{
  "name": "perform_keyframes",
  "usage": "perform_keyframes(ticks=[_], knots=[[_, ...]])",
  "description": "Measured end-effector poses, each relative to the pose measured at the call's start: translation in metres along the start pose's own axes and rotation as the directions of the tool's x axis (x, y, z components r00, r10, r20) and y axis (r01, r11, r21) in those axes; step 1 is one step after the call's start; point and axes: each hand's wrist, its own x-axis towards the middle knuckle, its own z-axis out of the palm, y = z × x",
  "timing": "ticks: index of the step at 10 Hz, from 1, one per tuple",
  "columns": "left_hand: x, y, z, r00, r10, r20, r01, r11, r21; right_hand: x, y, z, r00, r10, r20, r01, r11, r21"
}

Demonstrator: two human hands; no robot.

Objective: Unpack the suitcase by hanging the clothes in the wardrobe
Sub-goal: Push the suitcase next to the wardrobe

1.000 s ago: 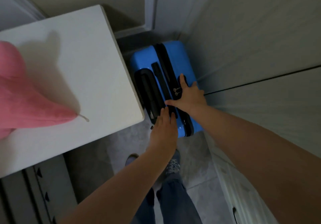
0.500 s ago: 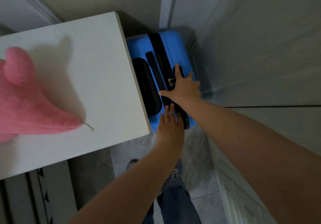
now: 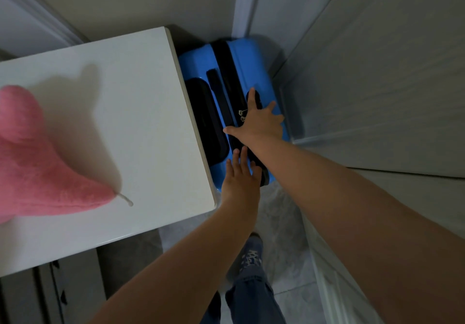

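Note:
A bright blue hard-shell suitcase (image 3: 249, 57) stands upright in the narrow gap between a white cabinet and the wardrobe, seen from above. Its black zipper band and black handles run along its top. My right hand (image 3: 260, 122) lies flat on the top with fingers spread, beside the two metal zipper pulls (image 3: 242, 115). My left hand (image 3: 240, 176) rests with straight fingers on the near end of the suitcase. The suitcase is zipped closed and no clothes show.
The white cabinet top (image 3: 120, 112) fills the left, with a pink plush toy (image 3: 37, 162) lying on it. The pale wardrobe doors (image 3: 377, 84) rise on the right. My jeans and patterned sock (image 3: 251, 255) stand on grey floor tiles below.
The suitcase has slid further back into the corner, away from me, partly under the cabinet edge. Both hands stayed on its top and followed it.

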Motion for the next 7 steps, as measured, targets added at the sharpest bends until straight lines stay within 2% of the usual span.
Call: perform_keyframes(ticks=[3, 4, 5, 6, 7], knots=[[-0.001, -0.009, 0.002, 0.997, 0.070, -0.022, -0.071, 0.994, -0.088, 0.006, 0.006, -0.002, 0.999, -0.038, -0.017, 0.037, 0.999, -0.037], [-0.012, -0.016, 0.001, 0.997, 0.072, -0.035, -0.077, 0.985, -0.157, -0.002, 0.032, -0.005, 0.988, -0.149, -0.037, 0.148, 0.988, -0.038], [-0.028, -0.022, -0.004, 0.997, 0.044, -0.065, -0.054, 0.984, -0.172, -0.021, 0.068, -0.001, 0.970, -0.237, -0.045, 0.241, 0.949, 0.205], [-0.047, -0.028, -0.008, 0.993, 0.036, -0.111, -0.059, 0.976, -0.211, -0.053, 0.090, 0.002, 0.970, -0.244, -0.022, 0.233, 0.893, 0.386], [-0.079, -0.024, -0.017, 0.994, -0.004, -0.107, -0.029, 0.953, -0.301, -0.102, 0.102, 0.003, 0.975, -0.215, -0.055, 0.216, 0.862, 0.458]])
